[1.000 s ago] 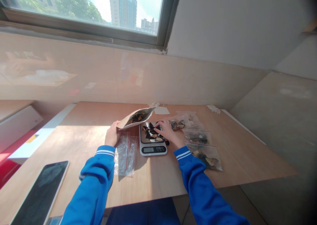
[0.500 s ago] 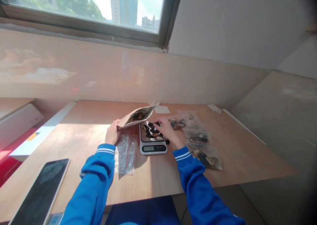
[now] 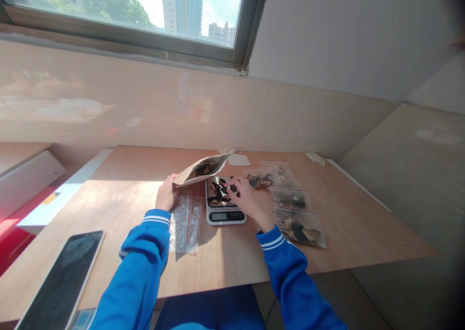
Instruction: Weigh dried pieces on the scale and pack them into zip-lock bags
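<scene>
Unfilled bags (image 3: pixel 182 230) lay left of the scale (image 3: pixel 225 218), filled bags (image 3: pixel 304 229) right; dark pieces (image 3: pixel 218 191) on it seemed mid-weighing, right hand (image 3: pixel 250 202) curled over them, grip unclear; at its left, left hand (image 3: pixel 167 193) clutched a paper bag (image 3: pixel 184 177) holding more

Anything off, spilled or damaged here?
A chipped, ragged patch of wall at the window frame's lower right corner looks damaged. Two crumpled white scraps at the table's back edge look stray. No spill shows by the scale, but the right hand hides part of its right side.
</scene>
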A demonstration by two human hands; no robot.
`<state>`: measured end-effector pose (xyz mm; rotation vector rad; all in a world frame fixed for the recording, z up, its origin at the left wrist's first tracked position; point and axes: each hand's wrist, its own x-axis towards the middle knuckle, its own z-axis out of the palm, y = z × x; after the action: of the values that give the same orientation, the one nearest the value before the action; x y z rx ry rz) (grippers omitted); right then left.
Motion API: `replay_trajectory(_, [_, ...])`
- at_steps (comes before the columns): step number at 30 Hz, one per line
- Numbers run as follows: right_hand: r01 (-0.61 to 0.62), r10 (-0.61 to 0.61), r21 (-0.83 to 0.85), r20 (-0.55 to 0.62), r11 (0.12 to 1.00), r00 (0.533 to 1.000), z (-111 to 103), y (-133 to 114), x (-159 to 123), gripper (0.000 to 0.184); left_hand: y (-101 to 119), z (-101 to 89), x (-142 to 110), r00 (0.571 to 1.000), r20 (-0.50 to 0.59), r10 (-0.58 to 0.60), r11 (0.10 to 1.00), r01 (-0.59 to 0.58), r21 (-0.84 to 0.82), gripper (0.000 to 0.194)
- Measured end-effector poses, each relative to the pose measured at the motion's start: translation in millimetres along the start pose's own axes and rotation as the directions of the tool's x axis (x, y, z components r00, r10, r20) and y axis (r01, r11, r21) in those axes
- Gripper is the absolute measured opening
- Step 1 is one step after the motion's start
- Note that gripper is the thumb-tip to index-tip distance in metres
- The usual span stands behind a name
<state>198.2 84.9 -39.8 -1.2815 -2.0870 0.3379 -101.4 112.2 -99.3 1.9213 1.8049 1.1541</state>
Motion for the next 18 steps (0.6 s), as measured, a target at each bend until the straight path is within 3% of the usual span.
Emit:
replay_trajectory(3, [-0.092, 0.092, 0.005, -0.074, 0.996, 0.993, -8.4, 27.8, -16.3, 0.020, 0.9, -0.4, -0.2, 1.000, 0.000, -0.006, 1.000, 0.006, 0.012, 0.035])
replay_trajectory(8, [-0.151, 0.150, 0.019, 0.030, 0.988, 0.988, -0.6, 71.2, -49.0, 0.021, -0.2, 0.1, -0.9, 1.000, -0.002, -0.005, 1.000, 0.005, 0.020, 0.035])
replay_trajectory(18, [-0.130, 0.129, 0.007, 0.095, 0.991, 0.987, -4.5, 75.0, -57.1, 0.021, -6.3, 3.2, -0.6, 1.000, -0.010, -0.005, 1.000, 0.005, 0.028, 0.038])
